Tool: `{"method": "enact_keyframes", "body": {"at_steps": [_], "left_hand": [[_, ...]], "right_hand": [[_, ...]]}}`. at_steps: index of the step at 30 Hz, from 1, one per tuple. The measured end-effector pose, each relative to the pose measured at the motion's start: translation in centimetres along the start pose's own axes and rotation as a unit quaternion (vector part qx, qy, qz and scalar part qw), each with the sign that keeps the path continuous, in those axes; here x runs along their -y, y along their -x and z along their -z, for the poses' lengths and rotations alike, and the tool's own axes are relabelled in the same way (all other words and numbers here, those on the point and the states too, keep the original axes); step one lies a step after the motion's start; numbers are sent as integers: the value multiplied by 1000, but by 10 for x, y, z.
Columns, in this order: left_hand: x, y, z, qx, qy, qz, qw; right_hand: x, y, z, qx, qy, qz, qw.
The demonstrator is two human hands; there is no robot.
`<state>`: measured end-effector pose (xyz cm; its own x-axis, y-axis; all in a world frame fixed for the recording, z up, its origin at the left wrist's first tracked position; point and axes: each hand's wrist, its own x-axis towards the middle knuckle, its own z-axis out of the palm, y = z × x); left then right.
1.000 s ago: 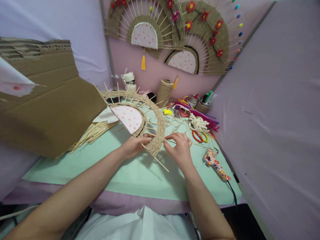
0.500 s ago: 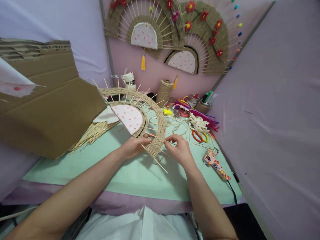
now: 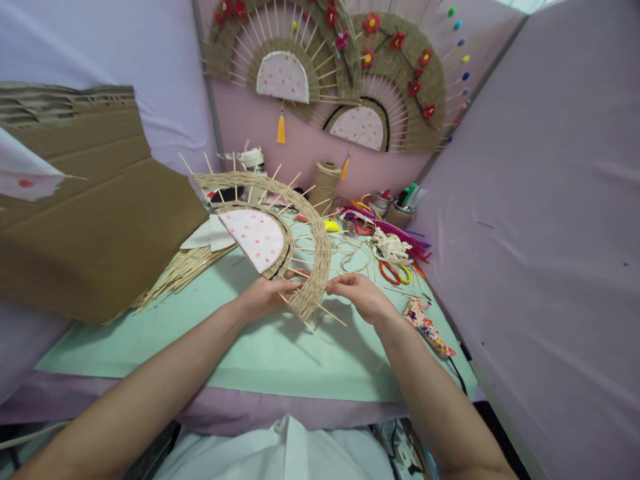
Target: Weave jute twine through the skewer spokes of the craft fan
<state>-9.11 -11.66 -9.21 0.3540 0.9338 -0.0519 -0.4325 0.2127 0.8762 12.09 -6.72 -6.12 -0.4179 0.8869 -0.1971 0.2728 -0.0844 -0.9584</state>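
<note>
A half-round fan of thin wooden sticks and woven twine (image 3: 320,253) is held tilted above the table. At its centre sits a white half-circle with pink dots (image 3: 253,237), edged in twine and a black line. My left hand (image 3: 267,295) is closed on the fan's lower end, thumb in front and fingers partly hidden behind the sticks. At the outer edge of the woven band, my right hand (image 3: 353,290) is pinched on the twine, thumb against fingers; the strand itself is hard to see. Bare stick ends poke out past the band.
Left stands a large cardboard sheet (image 3: 100,233) beside a bundle of sticks (image 3: 185,270). A twine spool (image 3: 325,183), scissors (image 3: 395,272), pipe cleaners (image 3: 417,248) and pen cup (image 3: 400,215) are behind. A flowered glue gun (image 3: 427,327) lies right. Two finished fans (image 3: 425,127) hang on the wall.
My right hand has shifted round the rim, its wrist turning outward, and stays pinched at the band's edge. The fan's lower end has tipped slightly in my left hand. The view has shifted a little.
</note>
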Motion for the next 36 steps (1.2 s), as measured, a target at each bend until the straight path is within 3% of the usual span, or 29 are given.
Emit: {"method": "enact_keyframes", "body": {"at_steps": [7, 13, 21, 28, 30, 32, 34, 36], "left_hand": [[1, -1, 1, 4, 5, 6, 1000], [-1, -1, 0, -6, 16, 4, 1000], [-2, 0, -2, -21, 16, -1, 1000], [-8, 1, -5, -75, 64, 28, 995], [-8, 1, -3, -83, 85, 39, 992], [-8, 1, -1, -87, 102, 54, 989], [-8, 0, 1, -89, 112, 64, 988], [-7, 0, 3, -88, 120, 66, 987]], "right_hand": [[0, -2, -1, 18, -19, -58, 998], [-6, -4, -3, 9, -31, -43, 999], [-13, -5, 3, 53, -88, -4, 995], [-23, 2, 14, 126, -195, -12, 972], [-27, 4, 13, 96, -243, -19, 965], [-29, 5, 7, 24, -297, -6, 954], [-31, 6, -1, -48, -367, 31, 929], [-32, 6, -11, -77, -446, 68, 889]]}}
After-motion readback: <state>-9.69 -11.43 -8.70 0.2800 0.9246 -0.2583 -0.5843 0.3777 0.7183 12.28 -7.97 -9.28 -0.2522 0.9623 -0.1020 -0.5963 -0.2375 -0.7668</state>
